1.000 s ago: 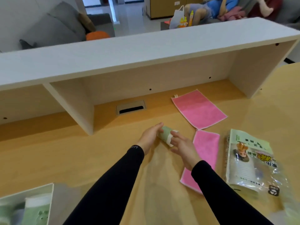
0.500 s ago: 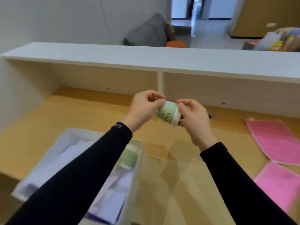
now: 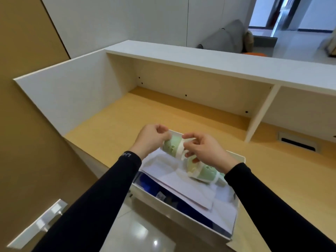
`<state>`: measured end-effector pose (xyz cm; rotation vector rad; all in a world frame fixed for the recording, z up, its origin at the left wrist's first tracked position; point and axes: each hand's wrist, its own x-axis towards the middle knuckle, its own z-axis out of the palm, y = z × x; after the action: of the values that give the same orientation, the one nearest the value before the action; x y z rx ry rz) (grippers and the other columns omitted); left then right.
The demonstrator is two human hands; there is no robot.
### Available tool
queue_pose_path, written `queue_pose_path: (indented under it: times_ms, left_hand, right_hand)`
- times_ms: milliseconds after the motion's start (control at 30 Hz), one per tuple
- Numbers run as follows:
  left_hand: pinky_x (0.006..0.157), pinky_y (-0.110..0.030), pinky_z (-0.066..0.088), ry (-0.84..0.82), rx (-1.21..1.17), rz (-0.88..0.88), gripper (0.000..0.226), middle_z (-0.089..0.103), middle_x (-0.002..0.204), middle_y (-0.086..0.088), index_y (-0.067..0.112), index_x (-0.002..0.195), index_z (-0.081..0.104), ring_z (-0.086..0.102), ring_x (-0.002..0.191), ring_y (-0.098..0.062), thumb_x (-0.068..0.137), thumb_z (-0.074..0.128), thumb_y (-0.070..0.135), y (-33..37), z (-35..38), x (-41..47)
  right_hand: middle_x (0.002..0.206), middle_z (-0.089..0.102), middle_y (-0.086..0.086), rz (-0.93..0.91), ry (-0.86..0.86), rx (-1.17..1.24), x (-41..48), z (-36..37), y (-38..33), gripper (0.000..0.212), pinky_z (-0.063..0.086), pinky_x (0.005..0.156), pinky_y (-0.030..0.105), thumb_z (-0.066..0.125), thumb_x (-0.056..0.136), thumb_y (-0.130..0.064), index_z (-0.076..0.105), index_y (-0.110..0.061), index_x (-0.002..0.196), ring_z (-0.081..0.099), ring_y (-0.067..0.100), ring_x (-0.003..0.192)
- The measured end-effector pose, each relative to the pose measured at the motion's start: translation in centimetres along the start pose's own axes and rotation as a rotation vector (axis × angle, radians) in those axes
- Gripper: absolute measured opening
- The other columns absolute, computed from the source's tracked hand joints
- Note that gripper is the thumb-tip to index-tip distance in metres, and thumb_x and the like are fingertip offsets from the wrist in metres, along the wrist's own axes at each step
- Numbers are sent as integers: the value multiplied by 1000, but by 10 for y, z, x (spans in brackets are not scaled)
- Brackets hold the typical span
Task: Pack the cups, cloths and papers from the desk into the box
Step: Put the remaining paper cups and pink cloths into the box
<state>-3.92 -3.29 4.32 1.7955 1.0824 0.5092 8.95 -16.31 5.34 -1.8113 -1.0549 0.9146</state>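
A small green cup (image 3: 172, 147) with a white rim lies sideways in the air above the white box (image 3: 181, 213). My left hand (image 3: 151, 138) grips its base end and my right hand (image 3: 203, 151) pinches its rim end. Inside the box white papers (image 3: 183, 186) cover blue items, and another green cup (image 3: 204, 173) lies on its side on them, just under my right hand. The box stands at the desk's front edge. No cloths are in view.
The wooden desk (image 3: 112, 128) ends at a white side panel (image 3: 72, 99) on the left and a white overhead shelf (image 3: 218, 64) at the back. A cable slot (image 3: 298, 141) sits at the right. Below the desk edge is tiled floor (image 3: 138, 231).
My view swung left from the pink cloths and packet to the box. Both hands carried the green cup from the desk to above the open box.
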Motion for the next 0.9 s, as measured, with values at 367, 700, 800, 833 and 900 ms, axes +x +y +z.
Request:
queue_pose_path:
  times_ms: [367,700,800,833,900]
  left_hand:
    - [62,-15,39,-185,60,373,16,59,85,18,24,96,64,54,78,5,81,64,30,65,58,1]
    - [64,-24,40,-670,190,523,9,57,77,16,27,91,62,54,76,-7,85,60,32,143,236,-73]
    - [62,-25,42,-784,192,464,8,59,80,11,25,89,61,56,76,-8,86,58,31,155,295,-98]
    - [61,-25,42,-816,191,435,6,61,80,8,25,85,61,58,75,-9,87,58,30,158,315,-106]
    - [58,-24,43,-856,197,374,8,63,79,3,26,79,60,58,71,-10,86,59,29,160,352,-120]
  right_hand:
    - [82,69,2,38,514,198,-47,-60,19,11,44,40,16,58,87,-12,61,-22,92,62,2,54]
    - [91,68,1,305,900,253,-186,-169,127,16,47,51,23,57,86,-17,61,-19,101,66,10,69]
    - [91,67,6,380,962,271,-231,-206,164,19,48,53,27,56,86,-12,61,-14,104,65,14,70]
    - [89,65,7,408,982,268,-246,-218,177,22,48,54,28,55,86,-10,61,-10,107,64,17,71]
    - [85,62,7,469,1019,265,-273,-242,202,26,48,53,28,54,86,-7,60,-6,112,61,21,75]
